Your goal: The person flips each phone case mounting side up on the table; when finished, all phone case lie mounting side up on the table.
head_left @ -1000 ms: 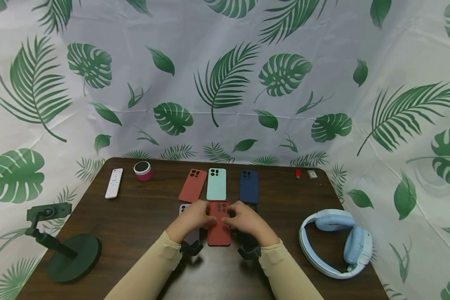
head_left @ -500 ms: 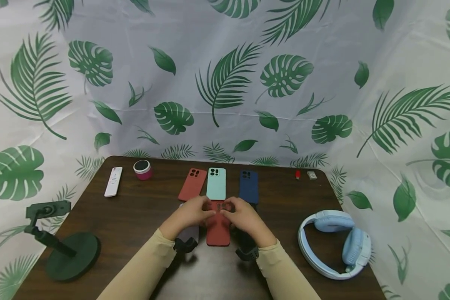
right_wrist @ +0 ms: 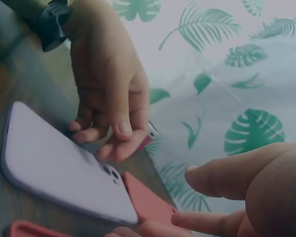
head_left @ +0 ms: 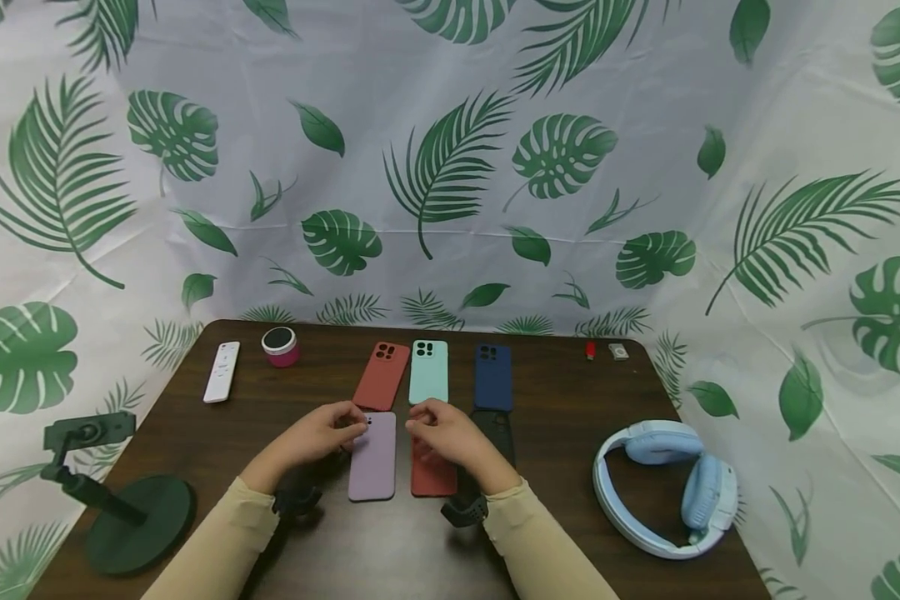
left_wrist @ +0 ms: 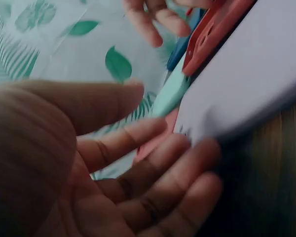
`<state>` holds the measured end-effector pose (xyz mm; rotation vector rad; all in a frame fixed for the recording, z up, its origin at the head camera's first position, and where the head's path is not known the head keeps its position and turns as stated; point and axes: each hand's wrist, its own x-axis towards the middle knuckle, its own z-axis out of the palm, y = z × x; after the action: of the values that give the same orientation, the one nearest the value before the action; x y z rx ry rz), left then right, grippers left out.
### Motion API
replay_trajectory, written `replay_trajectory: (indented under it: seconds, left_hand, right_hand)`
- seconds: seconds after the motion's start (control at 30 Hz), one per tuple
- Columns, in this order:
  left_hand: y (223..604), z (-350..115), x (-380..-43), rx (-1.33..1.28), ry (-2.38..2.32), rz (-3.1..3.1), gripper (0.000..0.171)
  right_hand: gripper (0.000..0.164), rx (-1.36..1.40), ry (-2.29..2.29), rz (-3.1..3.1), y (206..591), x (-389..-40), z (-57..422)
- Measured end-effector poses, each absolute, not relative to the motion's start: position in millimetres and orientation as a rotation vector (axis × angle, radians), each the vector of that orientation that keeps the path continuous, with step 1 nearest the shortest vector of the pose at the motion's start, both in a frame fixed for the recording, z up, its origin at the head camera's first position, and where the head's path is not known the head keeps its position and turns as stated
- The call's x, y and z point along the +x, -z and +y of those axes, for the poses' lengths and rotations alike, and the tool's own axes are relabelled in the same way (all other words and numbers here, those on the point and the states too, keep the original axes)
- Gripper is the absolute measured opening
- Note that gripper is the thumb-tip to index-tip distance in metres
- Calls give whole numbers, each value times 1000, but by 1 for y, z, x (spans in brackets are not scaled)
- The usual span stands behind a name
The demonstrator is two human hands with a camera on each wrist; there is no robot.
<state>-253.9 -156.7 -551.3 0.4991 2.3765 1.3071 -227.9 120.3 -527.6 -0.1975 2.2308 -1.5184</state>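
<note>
My left hand (head_left: 311, 437) hovers at the upper left corner of a lavender phone case (head_left: 372, 467), fingers loosely bent with nothing between them. In the left wrist view its fingertips lie close to that case's camera end; whether they touch it I cannot tell. My right hand (head_left: 450, 433) is over a red phone case (head_left: 432, 482) in the front row and hides its upper part. Its thumb and fingers are apart in the right wrist view, holding nothing. A black phone case (head_left: 501, 433) lies partly behind the right hand.
Behind lie another red phone case (head_left: 382, 379), a mint one (head_left: 428, 375) and a dark blue one (head_left: 492, 379). A white remote (head_left: 222, 372), a pink jar (head_left: 281, 347), a stand (head_left: 138, 525), headphones (head_left: 663, 492) and two small items edge the table.
Both hands were at the front red phone case's upper sides. Now they have parted: the left hand moved left to the lavender case, uncovering most of it, while the right shifted slightly left.
</note>
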Motion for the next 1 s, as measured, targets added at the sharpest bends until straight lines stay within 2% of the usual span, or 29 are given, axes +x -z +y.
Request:
replay_trajectory:
  seconds: [0.2,0.4,0.57,1.0]
  left_hand:
    - [566,-183,-266,507,-1461,2153,34]
    - [579,-203,-270,489,-1540,1898,45]
    - [587,-212,-272,565,-1616,1757,45]
    - [591,-213,-270,632,-1597,1735,44]
  right_hand:
    - [49,-198,1491,2217,527,-230,107]
    - [62,-217,1463,2182,524,-218,101]
    - [68,-242,1406,2243,524,-212,97]
    - [68,-283,1309,2267,532,-211,93]
